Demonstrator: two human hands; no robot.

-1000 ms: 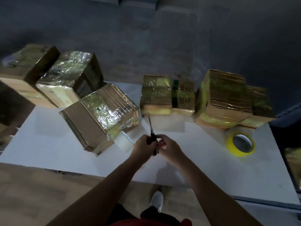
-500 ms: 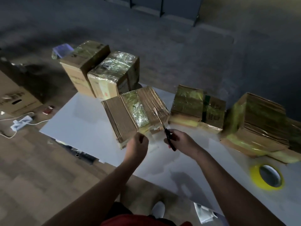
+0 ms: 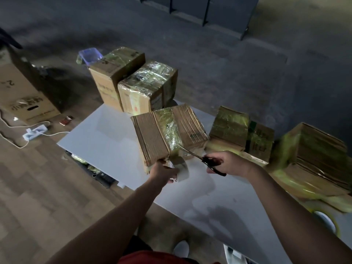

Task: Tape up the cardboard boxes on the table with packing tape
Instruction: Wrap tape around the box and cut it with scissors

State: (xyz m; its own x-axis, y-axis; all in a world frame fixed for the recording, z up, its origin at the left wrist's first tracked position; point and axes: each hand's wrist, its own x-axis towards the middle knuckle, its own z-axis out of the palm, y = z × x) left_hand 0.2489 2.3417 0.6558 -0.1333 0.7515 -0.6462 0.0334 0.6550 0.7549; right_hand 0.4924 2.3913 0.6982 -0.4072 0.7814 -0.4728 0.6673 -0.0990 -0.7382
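Observation:
A cardboard box (image 3: 152, 138) with a shiny strip of tape over its top stands tilted on the white table (image 3: 106, 141). My left hand (image 3: 163, 173) holds a clear tape roll (image 3: 181, 167) at the box's near corner, its strip running up onto the box. My right hand (image 3: 229, 163) grips black-handled scissors (image 3: 202, 158) whose blades point left at the tape strip beside the box. A yellow tape roll (image 3: 327, 220) lies at the table's right edge, partly cut off by the frame.
Two taped boxes (image 3: 146, 88) stand at the table's far left corner. More taped boxes (image 3: 242, 130) and a large one (image 3: 314, 159) line the right side. On the floor at left are a big carton (image 3: 24, 94), a power strip (image 3: 34, 131) and cables.
The view swung left and down. My left hand let go of the scissors and took the clear roll at the box corner. My right hand carried the scissors' blades to the tape strip.

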